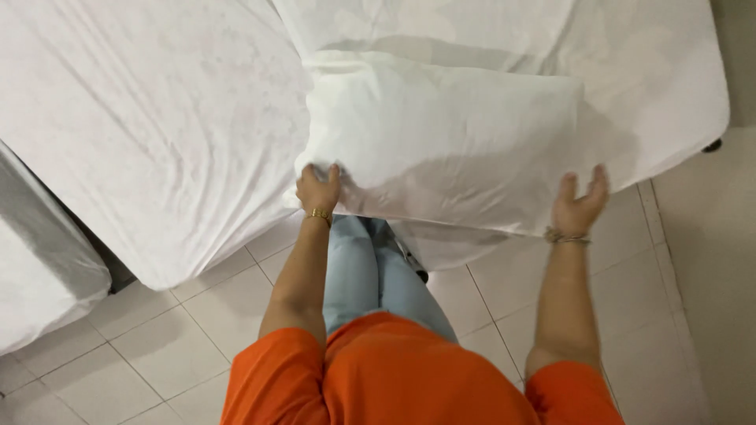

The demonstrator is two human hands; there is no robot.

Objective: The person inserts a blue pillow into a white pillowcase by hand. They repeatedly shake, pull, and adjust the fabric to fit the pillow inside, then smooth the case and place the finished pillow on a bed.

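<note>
A white pillow (441, 138) is lying on the bed (157, 118), near its edge. One bottom corner is pinched by the left hand (317, 189). The right hand (579, 206) is open and empty, just beside the other corner. The pillow looks soft, light and floppy, so it is best held by both corners.

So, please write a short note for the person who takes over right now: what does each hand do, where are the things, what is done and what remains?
Left hand: fingers curled on the near left corner of the white pillow, gripping it.
Right hand: open, fingers spread, at the pillow's near right edge, not gripping.
Pillow: on the bed, near its foot edge, over the white sheet; it partly overhangs the edge.
Done: sheet is on the bed.
Left: pillow is not yet settled flat in place.
</note>
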